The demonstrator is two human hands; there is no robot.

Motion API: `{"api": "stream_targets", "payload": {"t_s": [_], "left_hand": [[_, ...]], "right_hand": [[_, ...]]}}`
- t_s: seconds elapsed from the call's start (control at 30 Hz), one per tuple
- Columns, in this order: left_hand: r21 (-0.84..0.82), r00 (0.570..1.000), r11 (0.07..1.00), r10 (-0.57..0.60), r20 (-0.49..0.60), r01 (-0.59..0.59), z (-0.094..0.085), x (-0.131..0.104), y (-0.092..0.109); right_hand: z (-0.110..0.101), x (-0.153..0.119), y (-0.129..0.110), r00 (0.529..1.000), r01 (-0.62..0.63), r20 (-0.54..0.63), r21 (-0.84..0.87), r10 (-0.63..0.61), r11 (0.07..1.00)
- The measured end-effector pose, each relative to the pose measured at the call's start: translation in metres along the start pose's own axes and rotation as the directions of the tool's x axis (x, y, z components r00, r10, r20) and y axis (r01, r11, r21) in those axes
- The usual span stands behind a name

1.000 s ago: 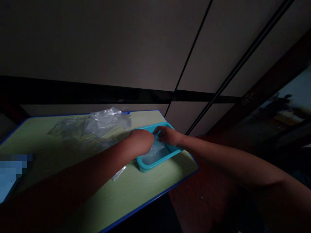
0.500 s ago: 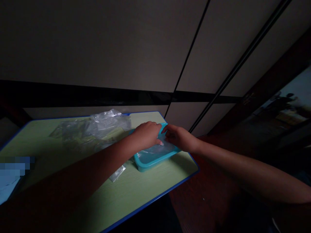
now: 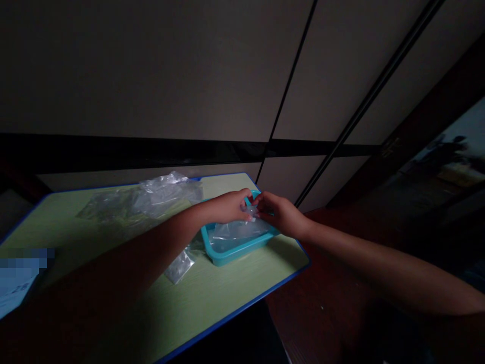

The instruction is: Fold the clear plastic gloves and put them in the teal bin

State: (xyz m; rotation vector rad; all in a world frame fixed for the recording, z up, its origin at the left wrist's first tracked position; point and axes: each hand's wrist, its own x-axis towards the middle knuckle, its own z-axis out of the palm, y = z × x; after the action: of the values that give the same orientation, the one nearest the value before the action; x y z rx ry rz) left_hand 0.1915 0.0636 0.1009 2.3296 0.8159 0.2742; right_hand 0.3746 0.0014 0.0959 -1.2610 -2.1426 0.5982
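Observation:
A turquoise tray (image 3: pixel 227 258) with raised sides stands on the light green table (image 3: pixel 227 288). Inside it lies a clear plastic bag (image 3: pixel 235 231). Over the tray, my left hand (image 3: pixel 231 206) pinches the bag's upper edge between thumb and fingers. Facing it from the right, my right hand (image 3: pixel 278 215) is closed on the same edge, its fingertips close to those of the left. My hands hide the tray's far side and part of the bag.
Crumpled clear plastic bags (image 3: pixel 162 194) lie at the table's back left. A small clear packet (image 3: pixel 180 265) rests left of the tray. A pale blue, partly blurred item (image 3: pixel 17 283) is at the left edge. Cabinet doors (image 3: pixel 151 76) rise behind the table.
The left thumb and fingers have drawn together on the bag, and its edge is lifted between my hands. My right hand has moved only slightly.

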Motion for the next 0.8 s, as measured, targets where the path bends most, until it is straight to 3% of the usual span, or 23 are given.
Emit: {"api": "stream_targets", "payload": {"t_s": [0.27,0.47,0.53,0.6,0.7,0.8], "left_hand": [[0.208,0.992,0.972,-0.120,0.047,0.108,0.004,0.001,-0.012],[0.343,0.979,0.931,-0.173,0.109,0.127,0.002,0.003,-0.007],[0.336,0.971,0.934,-0.181,0.153,0.121,0.003,0.003,-0.006],[0.306,0.972,0.946,-0.163,0.169,0.105,0.006,0.003,-0.006],[0.267,0.976,0.962,-0.112,0.185,0.060,0.011,0.004,-0.007],[0.287,0.963,0.955,-0.146,0.228,0.076,0.015,0.007,-0.010]], "right_hand": [[0.005,0.004,-0.003,0.996,-0.061,0.055,-0.208,0.074,0.976],[-0.010,0.005,-0.030,0.996,0.032,0.094,-0.411,0.008,0.911],[-0.018,0.009,-0.039,0.987,0.094,0.155,-0.405,-0.034,0.910],[-0.022,0.014,-0.044,0.945,0.154,0.324,-0.325,-0.043,0.933],[-0.021,0.024,-0.039,0.805,0.192,0.591,-0.174,-0.054,0.966],[-0.013,0.032,-0.025,0.716,0.159,0.698,-0.144,-0.014,0.977]]}}
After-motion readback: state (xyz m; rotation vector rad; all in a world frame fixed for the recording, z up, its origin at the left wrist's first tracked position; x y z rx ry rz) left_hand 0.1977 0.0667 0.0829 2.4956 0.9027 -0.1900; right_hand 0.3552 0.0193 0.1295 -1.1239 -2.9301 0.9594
